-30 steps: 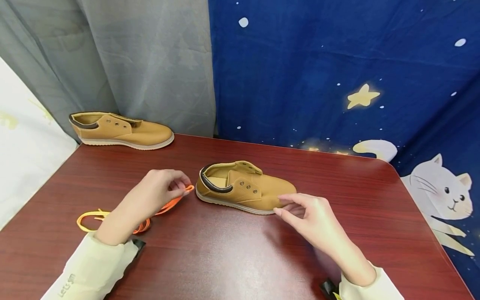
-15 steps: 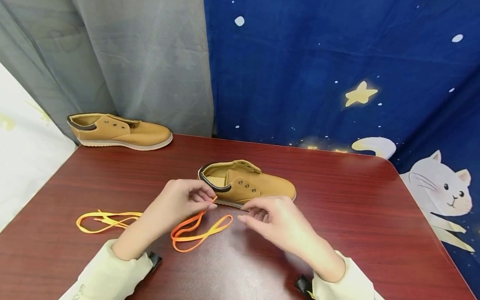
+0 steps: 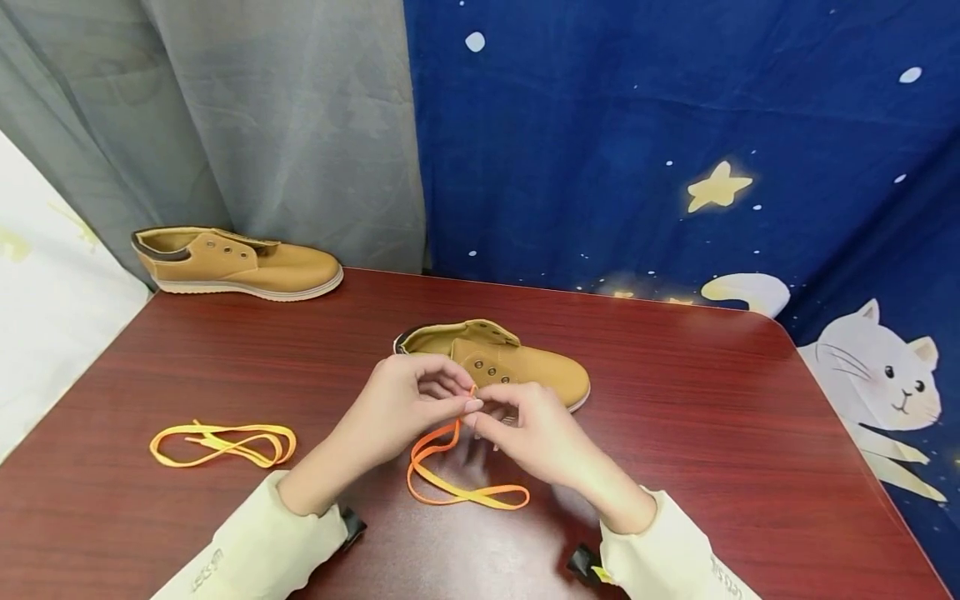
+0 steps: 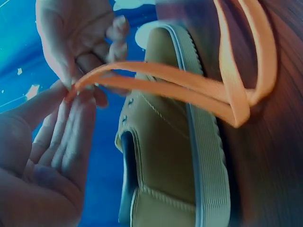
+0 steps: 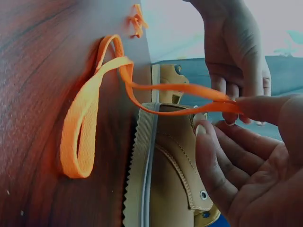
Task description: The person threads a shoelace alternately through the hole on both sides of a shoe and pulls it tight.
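Observation:
Both hands meet in front of a tan shoe (image 3: 551, 372) that has open eyelets and no lace in it. My left hand (image 3: 408, 408) pinches an orange shoelace (image 4: 184, 87) near its end, between thumb and fingertips. The lace hangs down in a doubled strand, with a loop lying on the table. My right hand (image 3: 540, 433) is right at the pinched end, its index fingertip at the lace. In the right wrist view its thumb (image 5: 208, 151) stands apart below the strand. The left thumb tip lies between the right thumb and index finger in the head view.
A second yellow-orange shoelace (image 3: 225, 442) lies looped on the left of the red-brown table (image 3: 675, 467). A matching tan shoe (image 3: 292, 271) stands at the back left corner. Grey (image 3: 300, 125) and blue (image 3: 600, 125) curtains hang behind the table.
My left hand has carried the orange shoelace rightward to the front of the shoe, leaving the other lace behind. My right hand has moved left from the shoe's toe to meet it.

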Available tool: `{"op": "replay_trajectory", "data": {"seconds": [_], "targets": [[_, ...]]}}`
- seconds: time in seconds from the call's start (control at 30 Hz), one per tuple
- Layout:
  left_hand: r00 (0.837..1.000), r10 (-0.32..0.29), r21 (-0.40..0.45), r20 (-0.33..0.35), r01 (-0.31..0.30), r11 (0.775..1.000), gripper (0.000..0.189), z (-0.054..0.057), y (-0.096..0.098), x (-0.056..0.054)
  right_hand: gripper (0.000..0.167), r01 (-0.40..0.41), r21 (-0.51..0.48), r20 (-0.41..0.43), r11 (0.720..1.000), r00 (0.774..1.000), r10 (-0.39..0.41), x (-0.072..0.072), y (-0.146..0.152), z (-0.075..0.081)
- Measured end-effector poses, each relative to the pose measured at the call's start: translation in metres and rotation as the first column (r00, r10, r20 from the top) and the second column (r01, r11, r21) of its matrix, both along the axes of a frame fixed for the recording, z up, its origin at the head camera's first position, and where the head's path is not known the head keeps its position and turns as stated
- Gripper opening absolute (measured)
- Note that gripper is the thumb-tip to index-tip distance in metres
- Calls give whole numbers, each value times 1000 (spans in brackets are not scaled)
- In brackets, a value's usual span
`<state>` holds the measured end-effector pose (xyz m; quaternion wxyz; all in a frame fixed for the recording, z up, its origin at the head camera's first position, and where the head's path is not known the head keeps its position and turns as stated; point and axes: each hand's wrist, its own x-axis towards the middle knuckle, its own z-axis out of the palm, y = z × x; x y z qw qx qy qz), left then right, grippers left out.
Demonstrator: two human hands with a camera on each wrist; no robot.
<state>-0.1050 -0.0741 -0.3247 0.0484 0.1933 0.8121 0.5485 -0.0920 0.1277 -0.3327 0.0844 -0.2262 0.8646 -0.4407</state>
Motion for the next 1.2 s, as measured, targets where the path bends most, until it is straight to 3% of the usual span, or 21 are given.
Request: {"op": "replay_trajectory", "data": {"seconds": [0.1, 0.27, 0.47, 0.7, 0.83, 0.9, 1.0, 1.1, 1.2], "targets": [[1000, 13, -11, -14, -13, 1000, 12, 1, 6, -2, 17, 12, -44, 27, 999, 1000, -10, -3, 3, 0], [999, 32, -9, -28, -32, 999, 9, 4, 13, -8, 15, 97, -63, -4, 993, 995, -98, -5, 5, 0], [998, 40, 29, -41, -38, 999, 7, 7, 20, -18, 13, 199, -167, 40, 966, 980, -195, -7, 6, 1], [995, 36, 97, 95, -45, 994, 11, 10, 29, -31, 15, 238, -337, 90, 911, 971, -220, -12, 11, -2], [994, 23, 95, 106, -33, 995, 17, 10, 33, -36, 18, 273, -358, 163, 893, 960, -228, -14, 15, 1], [998, 52, 41, 47, -54, 998, 21, 10, 33, -37, 20, 295, -331, 181, 896, 952, -247, -14, 19, 3], [988, 99, -145, -122, -116, 983, 20, 6, 33, -38, 21, 324, -270, 175, 907, 942, -285, -15, 26, 5], [962, 64, -342, -264, -155, 927, 17, -1, 35, -39, 21, 327, -246, 164, 912, 942, -293, -16, 32, 7], [958, -25, -460, -286, -114, 880, 24, -7, 36, -40, 22, 327, -247, 161, 912, 942, -294, -18, 36, 9]]}}
